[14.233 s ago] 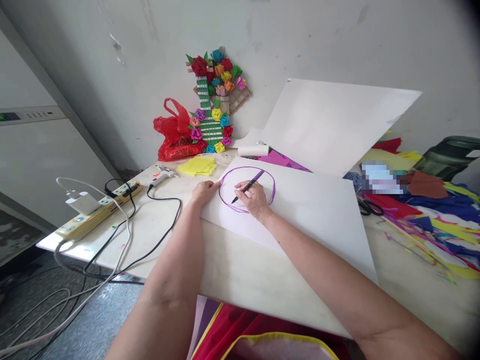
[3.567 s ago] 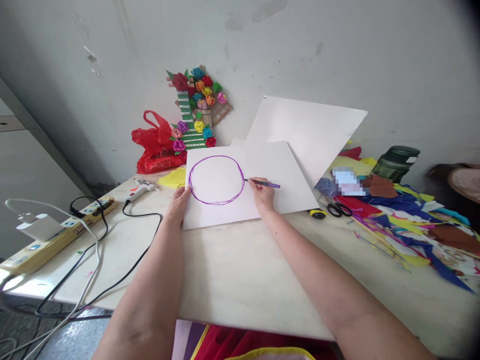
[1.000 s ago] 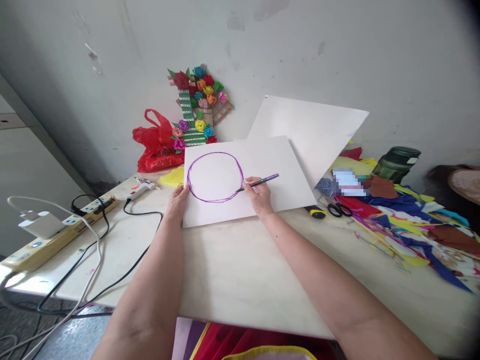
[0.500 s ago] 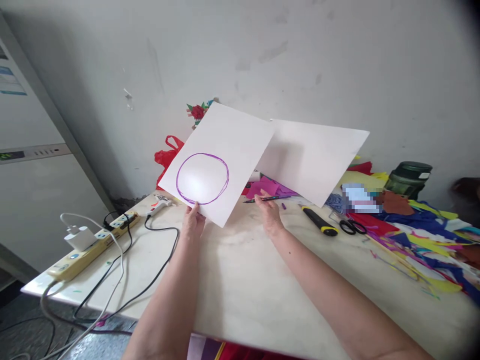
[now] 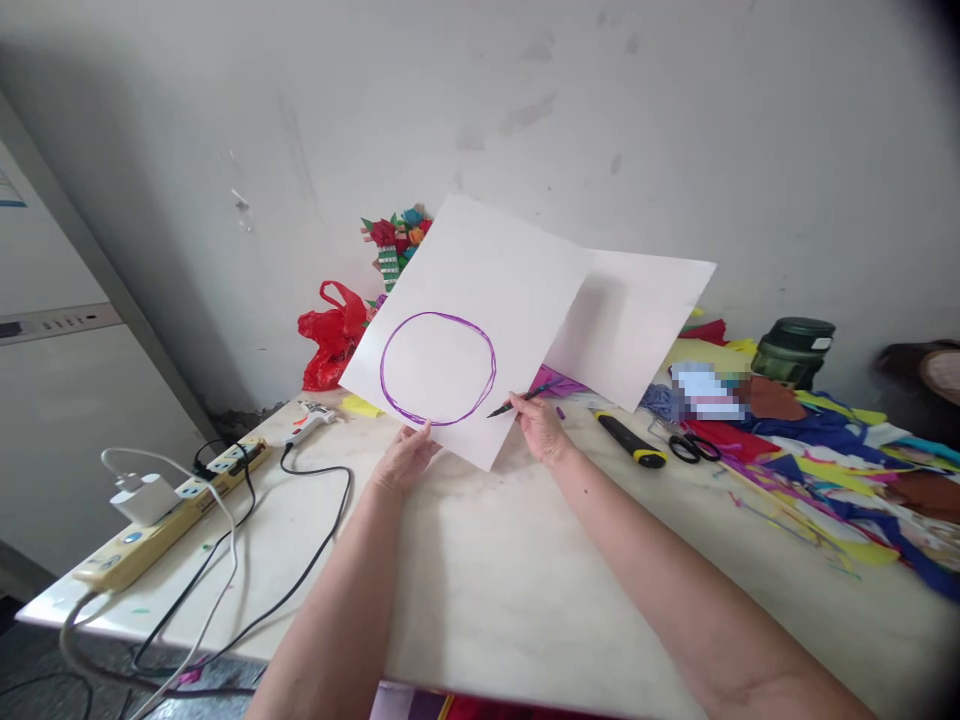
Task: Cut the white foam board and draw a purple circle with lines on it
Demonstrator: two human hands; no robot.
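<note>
A white sheet (image 5: 517, 290) with a purple circle (image 5: 491, 352) drawn on its lower left part is raised over the table. My left hand (image 5: 409, 455) pinches its lower edge, thumb on the front just under the circle. In my right hand (image 5: 538, 425) is a dark pen (image 5: 504, 408), its tip in front of the sheet's lower right part; whether it touches the paper I cannot tell. Behind and to the right stands a second white sheet (image 5: 630, 320), tilted, partly covered by the first.
On the left lie a power strip (image 5: 172, 515), cables and a glue gun (image 5: 304, 425). Behind are a red bag (image 5: 330, 335) and paper flowers (image 5: 386, 235). To the right are a yellow-black cutter (image 5: 630, 438), scissors (image 5: 694, 447), coloured scraps (image 5: 832, 460) and a green jar (image 5: 793, 352).
The sheet with the circle has shifted right and nearer with my left hand, overlapping more of the second sheet. The pen in my right hand now points in front of it.
</note>
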